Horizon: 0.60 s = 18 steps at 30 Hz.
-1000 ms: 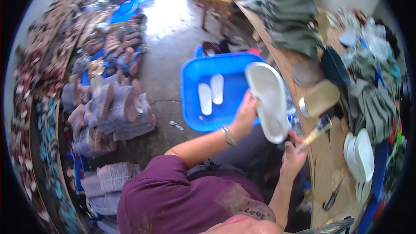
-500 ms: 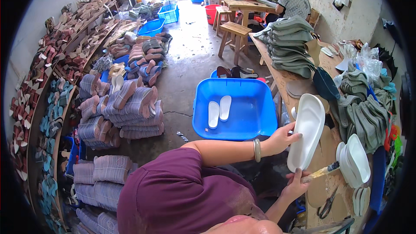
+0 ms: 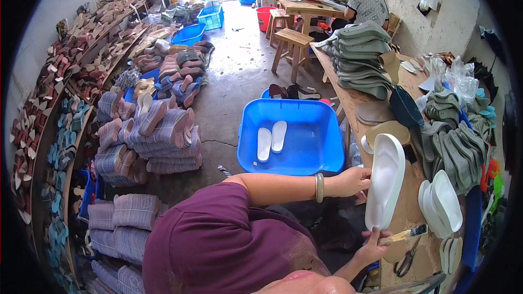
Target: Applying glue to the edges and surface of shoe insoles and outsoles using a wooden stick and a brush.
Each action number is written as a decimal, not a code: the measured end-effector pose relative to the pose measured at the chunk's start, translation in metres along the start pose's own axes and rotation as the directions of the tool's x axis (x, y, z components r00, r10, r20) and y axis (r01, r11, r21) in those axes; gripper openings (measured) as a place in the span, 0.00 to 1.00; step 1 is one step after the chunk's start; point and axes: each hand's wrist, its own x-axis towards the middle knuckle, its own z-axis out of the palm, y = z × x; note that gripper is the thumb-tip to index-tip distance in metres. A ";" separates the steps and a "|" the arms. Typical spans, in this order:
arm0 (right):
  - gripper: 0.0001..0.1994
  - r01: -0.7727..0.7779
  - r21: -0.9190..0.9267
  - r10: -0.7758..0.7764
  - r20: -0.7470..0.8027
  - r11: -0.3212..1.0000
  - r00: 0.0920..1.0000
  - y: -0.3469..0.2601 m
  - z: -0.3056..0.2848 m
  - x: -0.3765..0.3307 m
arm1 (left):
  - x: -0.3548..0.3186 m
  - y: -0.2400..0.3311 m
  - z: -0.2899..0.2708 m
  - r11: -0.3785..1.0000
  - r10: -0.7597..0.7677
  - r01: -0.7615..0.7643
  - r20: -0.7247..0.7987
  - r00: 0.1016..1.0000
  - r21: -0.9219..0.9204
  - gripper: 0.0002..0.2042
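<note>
A white shoe sole (image 3: 384,182) with a raised rim stands tilted over the workbench, its hollow side showing. At its left edge the fingers of my left hand (image 3: 351,182) are closed against the rim, with a bangle on that wrist; the fingertips are partly hidden. My right hand (image 3: 371,246) pinches the sole's lower end and also holds a brush (image 3: 403,236), whose dark bristles point right, over the bench. Just right of the brush, several more white soles (image 3: 444,202) lean together. Below them lie smaller white pieces (image 3: 450,255) and black-handled scissors (image 3: 406,263).
A blue tub (image 3: 313,147) holding two white soles stands on the floor. Grey-green soles (image 3: 359,57) are stacked along the wooden workbench (image 3: 353,110). Bundled striped soles (image 3: 169,136) and loaded shelves line the left. Behind a stool (image 3: 291,49), another person (image 3: 368,5) sits at a table.
The white sole has moved slightly down and turned more upright. My left hand has shifted left, its thumb no longer lying across the rim. My right hand, with the brush, is slightly lower.
</note>
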 end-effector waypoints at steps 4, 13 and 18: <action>0.13 -0.060 -0.133 0.061 0.006 0.989 0.998 -0.009 -0.011 -0.001 | -0.001 -0.005 -0.001 0.977 -0.013 0.037 0.114 0.993 -0.210 0.18; 0.15 -0.049 -0.024 0.047 -0.056 0.999 0.997 -0.004 -0.015 -0.009 | 0.001 -0.002 0.005 0.997 0.032 -0.034 0.036 0.999 0.070 0.14; 0.15 -0.032 0.047 0.037 -0.100 0.998 0.994 0.006 -0.029 -0.003 | -0.002 0.000 0.000 0.997 0.027 -0.038 0.164 0.986 0.062 0.12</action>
